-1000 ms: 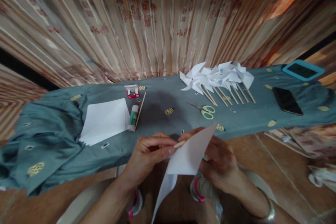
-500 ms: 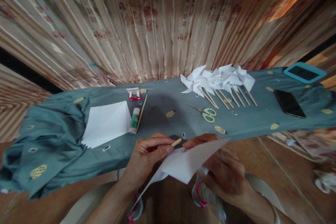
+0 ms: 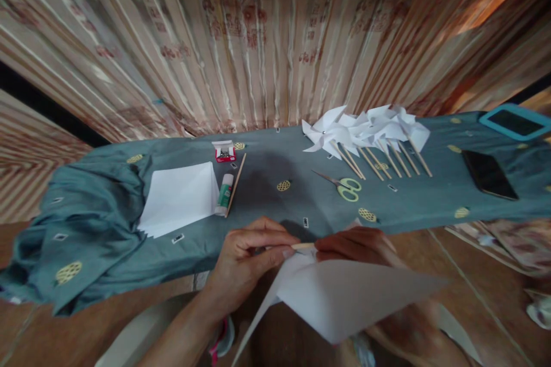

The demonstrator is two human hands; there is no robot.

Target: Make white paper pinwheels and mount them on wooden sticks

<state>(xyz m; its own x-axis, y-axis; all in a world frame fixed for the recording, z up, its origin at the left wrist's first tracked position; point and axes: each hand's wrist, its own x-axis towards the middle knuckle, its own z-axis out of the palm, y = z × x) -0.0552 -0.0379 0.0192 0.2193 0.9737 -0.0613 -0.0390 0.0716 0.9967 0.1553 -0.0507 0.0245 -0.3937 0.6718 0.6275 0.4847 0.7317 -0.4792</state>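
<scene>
And here are the two hands, working together in front of the near edge of the desk (image 3: 262, 203). The left hand (image 3: 247, 258) has its thumb and fingers pinched together on a short, pale wooden stick (image 3: 303, 246), which lies almost level between the hands. From the other side comes the right hand (image 3: 365, 243), fingertips right up against the stick's right end; paper covers much of that hand, so I can't tell how firmly it grips. Below the stick spreads the folded white paper (image 3: 340, 295), one broad flap fanning to the right, a narrower one dropping to the near left.

Over to the left of the desk, a stack of white sheets (image 3: 178, 198) lies slightly fanned, a green-and-white glue stick (image 3: 225, 195) just beside it, a loose stick (image 3: 236, 183) slanting close along the glue's right. Just beyond sits a small red box (image 3: 225, 152), lid up, metal bits inside. Right of centre, green-handled scissors (image 3: 344, 187) point far left, and behind them white pinwheels (image 3: 365, 128) overlap in a row, their sticks angled near and right. Farther right lies a black phone (image 3: 489, 174).
</scene>
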